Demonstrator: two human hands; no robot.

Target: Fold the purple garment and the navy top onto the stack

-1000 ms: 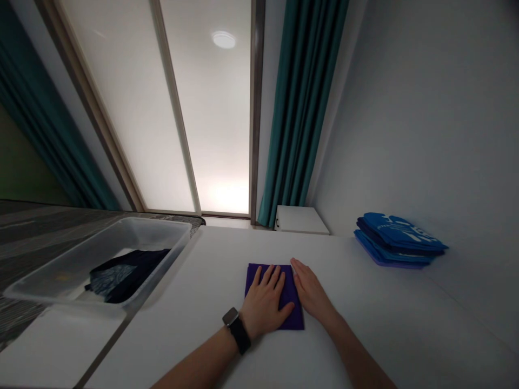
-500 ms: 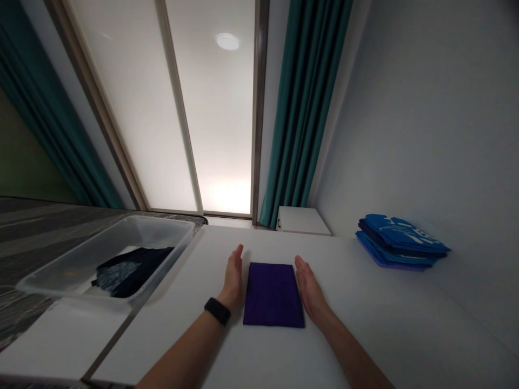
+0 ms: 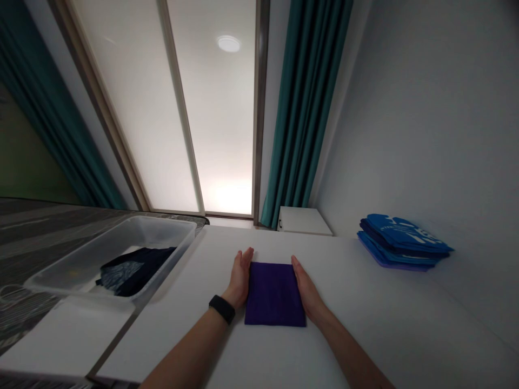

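Observation:
A folded purple cloth (image 3: 274,294) lies flat on the white table (image 3: 377,324), directly in front of me. My left hand (image 3: 240,281) stands on its edge against the cloth's left side, palm turned inward, with a black wristband (image 3: 222,309) on the wrist. My right hand (image 3: 307,286) mirrors it along the right side, touching the fold. Neither hand grips the cloth or rests on top of it.
To the left, a translucent plastic bin (image 3: 109,259) holds dark clothing (image 3: 133,273). A stack of folded blue garments (image 3: 403,243) sits at the far right of the table. A white cabinet (image 3: 304,220) stands beyond the table's far edge, below teal curtains (image 3: 308,108).
My left hand has lifted off the top of the purple cloth and now stands at its left side. My right hand stays along the right side. The cloth has not shifted.

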